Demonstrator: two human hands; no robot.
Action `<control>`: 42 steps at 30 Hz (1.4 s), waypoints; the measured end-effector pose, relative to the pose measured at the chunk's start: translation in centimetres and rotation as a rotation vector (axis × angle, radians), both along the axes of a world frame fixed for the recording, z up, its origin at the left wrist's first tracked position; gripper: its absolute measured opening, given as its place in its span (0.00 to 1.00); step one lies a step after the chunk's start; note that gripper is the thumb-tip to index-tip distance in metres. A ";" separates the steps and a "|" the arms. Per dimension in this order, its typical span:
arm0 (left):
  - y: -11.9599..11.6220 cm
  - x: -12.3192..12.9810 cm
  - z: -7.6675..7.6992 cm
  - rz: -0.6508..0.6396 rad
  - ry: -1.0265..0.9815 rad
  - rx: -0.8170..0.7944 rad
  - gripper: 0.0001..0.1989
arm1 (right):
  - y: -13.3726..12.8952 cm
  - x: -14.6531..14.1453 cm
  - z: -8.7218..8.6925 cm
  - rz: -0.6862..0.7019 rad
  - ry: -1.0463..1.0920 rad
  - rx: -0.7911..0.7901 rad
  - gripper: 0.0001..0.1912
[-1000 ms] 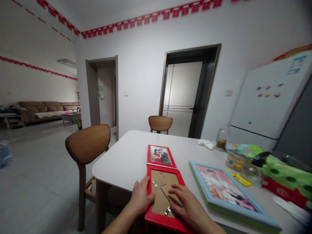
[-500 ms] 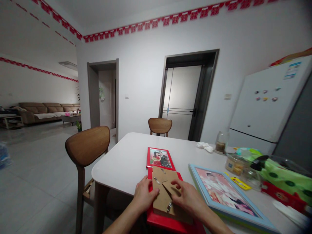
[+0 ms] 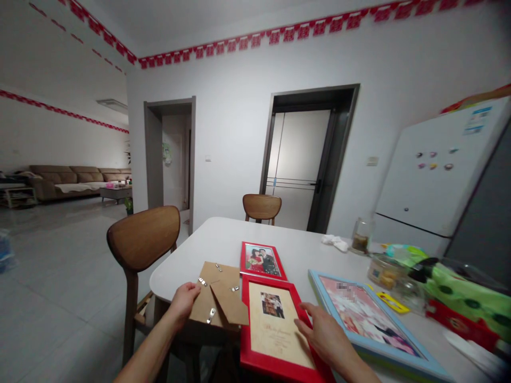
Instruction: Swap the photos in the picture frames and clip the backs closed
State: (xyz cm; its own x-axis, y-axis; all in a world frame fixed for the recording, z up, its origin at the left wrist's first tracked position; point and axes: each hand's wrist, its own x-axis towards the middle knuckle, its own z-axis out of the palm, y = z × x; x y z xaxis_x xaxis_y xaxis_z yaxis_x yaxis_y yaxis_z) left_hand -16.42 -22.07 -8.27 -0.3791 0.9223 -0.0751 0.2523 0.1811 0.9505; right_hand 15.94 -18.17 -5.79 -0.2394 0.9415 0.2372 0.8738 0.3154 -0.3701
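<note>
My left hand (image 3: 186, 302) grips the left edge of a brown backing board (image 3: 202, 300), which has metal clips and a stand flap. The board is left of a red frame (image 3: 255, 348) and reaches over the table's front edge. Inside this frame lies a cream sheet (image 3: 275, 331) with a small photo and script. My right hand (image 3: 319, 327) rests at the frame's right side, fingers apart, holding nothing. Just beyond is a second red frame (image 3: 243, 255) with a photo of a couple. A blue frame (image 3: 339, 324) with a picture lies right of my right hand.
On the white table (image 3: 191, 255) stand a glass jar (image 3: 360, 242), crumpled tissue (image 3: 335, 242), a food container (image 3: 383, 271) and a green bag (image 3: 459, 287) at the right. Wooden chairs are at the left (image 3: 146, 236) and far side (image 3: 262, 206).
The brown board has moved left, off the near red frame, in my left hand. The cream sheet now shows. My right hand has let go of the board and moved slightly right.
</note>
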 end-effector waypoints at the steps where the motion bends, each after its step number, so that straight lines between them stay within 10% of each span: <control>1: 0.0 -0.6 -0.1 0.003 0.019 -0.023 0.12 | 0.1 0.2 -0.5 -0.012 -0.033 -0.009 0.20; 14: -0.4 -1.3 1.2 0.110 0.537 0.016 0.17 | 0.8 -0.6 -0.6 -0.138 0.074 -0.111 0.30; 21: -2.5 8.8 3.8 -0.151 0.567 0.276 0.20 | -0.9 -1.1 1.6 -0.061 0.941 -0.613 0.37; 27: -3.8 16.8 4.0 -0.489 0.510 0.454 0.33 | -1.5 -1.5 2.7 -0.016 1.216 -0.627 0.39; 33: -4.0 17.3 5.5 -0.503 0.683 0.606 0.24 | -0.8 -1.1 1.8 -0.023 1.126 -0.504 0.38; 42: -4.3 9.4 5.0 0.090 0.412 0.454 0.24 | 1.6 0.2 -0.4 -0.139 0.288 -0.146 0.25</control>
State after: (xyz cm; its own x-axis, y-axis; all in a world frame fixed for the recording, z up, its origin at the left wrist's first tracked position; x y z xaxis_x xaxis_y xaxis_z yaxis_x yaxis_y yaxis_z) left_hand -7.03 -26.34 -3.24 -0.3711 0.7910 0.4865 0.6172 -0.1813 0.7656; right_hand 16.14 -16.52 -6.22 -0.0495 0.9893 0.1373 0.7577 0.1268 -0.6402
